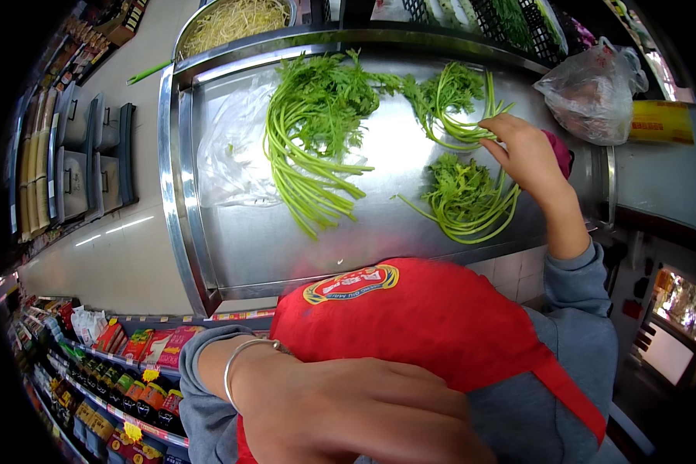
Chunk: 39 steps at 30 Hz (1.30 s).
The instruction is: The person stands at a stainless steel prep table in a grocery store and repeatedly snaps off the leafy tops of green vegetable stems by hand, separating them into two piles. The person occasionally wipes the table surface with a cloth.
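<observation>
My right hand [525,152] reaches over the stainless-steel table [383,226] and pinches stems of a small bunch of feathery leafy greens [461,130] with thumb and fingertips. Nearer to me, just below that hand, lies a second small bunch [470,200] with its stems curled round. A larger bunch of the same greens [319,133] rests left of both, partly over a clear plastic bag [238,153]. Close to the camera, my left hand [359,406] is raised before my red apron [406,319], its fingers bent and its fingertips cut off by the frame's lower edge.
Bean sprouts [238,26] fill a metal container at the back left. Black crates [481,20] of vegetables stand behind the table's raised rim. A tied plastic bag [594,95], a yellow package [661,123] and a purple item [559,153] are at the right. Store shelves [127,383] line the lower left.
</observation>
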{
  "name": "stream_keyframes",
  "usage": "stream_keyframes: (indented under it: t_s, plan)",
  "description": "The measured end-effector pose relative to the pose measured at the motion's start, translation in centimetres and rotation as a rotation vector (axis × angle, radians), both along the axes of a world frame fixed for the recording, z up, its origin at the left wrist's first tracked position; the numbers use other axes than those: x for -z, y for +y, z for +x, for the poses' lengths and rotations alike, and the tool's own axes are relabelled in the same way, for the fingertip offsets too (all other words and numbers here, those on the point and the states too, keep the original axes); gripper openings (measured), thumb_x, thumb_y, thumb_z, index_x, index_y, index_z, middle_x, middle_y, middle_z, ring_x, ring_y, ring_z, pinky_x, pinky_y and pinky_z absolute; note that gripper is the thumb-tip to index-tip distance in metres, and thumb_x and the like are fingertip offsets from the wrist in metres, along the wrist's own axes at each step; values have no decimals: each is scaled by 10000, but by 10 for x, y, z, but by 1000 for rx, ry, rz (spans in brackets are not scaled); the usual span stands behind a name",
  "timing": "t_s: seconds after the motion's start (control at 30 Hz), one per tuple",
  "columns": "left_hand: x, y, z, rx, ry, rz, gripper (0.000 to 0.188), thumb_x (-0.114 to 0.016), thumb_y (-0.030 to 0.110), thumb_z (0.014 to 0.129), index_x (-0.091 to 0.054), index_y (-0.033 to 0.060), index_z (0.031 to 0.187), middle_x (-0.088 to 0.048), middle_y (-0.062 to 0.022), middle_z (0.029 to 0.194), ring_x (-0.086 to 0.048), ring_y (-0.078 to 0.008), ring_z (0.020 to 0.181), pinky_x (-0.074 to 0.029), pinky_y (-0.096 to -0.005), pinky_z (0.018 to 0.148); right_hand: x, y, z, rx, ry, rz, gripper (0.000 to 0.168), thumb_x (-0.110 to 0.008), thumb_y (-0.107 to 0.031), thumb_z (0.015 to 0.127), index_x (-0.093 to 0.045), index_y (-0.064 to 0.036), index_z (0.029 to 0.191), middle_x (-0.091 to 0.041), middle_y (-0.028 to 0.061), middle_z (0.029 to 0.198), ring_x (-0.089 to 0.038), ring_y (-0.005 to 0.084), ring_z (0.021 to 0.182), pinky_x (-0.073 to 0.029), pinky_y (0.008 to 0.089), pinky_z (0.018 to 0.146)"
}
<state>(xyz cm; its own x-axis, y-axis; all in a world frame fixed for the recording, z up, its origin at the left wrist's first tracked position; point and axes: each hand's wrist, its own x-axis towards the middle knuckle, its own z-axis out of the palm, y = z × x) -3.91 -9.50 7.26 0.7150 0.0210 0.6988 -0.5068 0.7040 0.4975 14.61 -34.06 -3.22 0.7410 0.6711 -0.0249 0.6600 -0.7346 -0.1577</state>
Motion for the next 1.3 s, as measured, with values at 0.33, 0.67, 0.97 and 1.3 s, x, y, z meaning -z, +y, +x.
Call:
stream_keyframes:
  t_s: [0.33, 0.67, 0.97, 1.3]
  plan:
    - [-4, -6, 2, 68, 71, -82, 201, -482, -68, 786, -613, 72, 846, -603, -148, 841, -558, -197, 611, -454, -278, 473, 22, 0, 7, -83, 125, 6, 427, -698, -81, 699, -545, -39, 1096, -540, 133, 1095, -552, 331, 984, -461, 383, 821]
    - [22, 56, 28, 268, 238, 146, 146, -509, -36, 843, -625, -61, 928, -628, -155, 854, -611, -234, 808, -479, -290, 697, 35, 3, 24, -100, 92, -110, 188, -632, -66, 694, -537, -25, 850, -561, 128, 860, -584, 322, 842, -485, 414, 720]
    - [47, 58, 27, 42, 867, 400, 173, -460, 17, 921, -591, -43, 1016, -623, -90, 920, -591, -137, 869, -473, -265, 791, -6, 5, 33, 17, 41, 67, 174, -620, -115, 716, -543, -43, 854, -606, 120, 770, -598, 331, 722, -469, 426, 626]
    - [35, 25, 45, -253, 652, 743, 400, -678, 65, 790, -571, -1, 1170, -607, -74, 978, -544, -86, 748, -454, -219, 627, -110, 77, -61, -131, -49, 592, 193, -674, -43, 685, -559, -39, 839, -576, 93, 733, -584, 250, 608, -456, 353, 549]
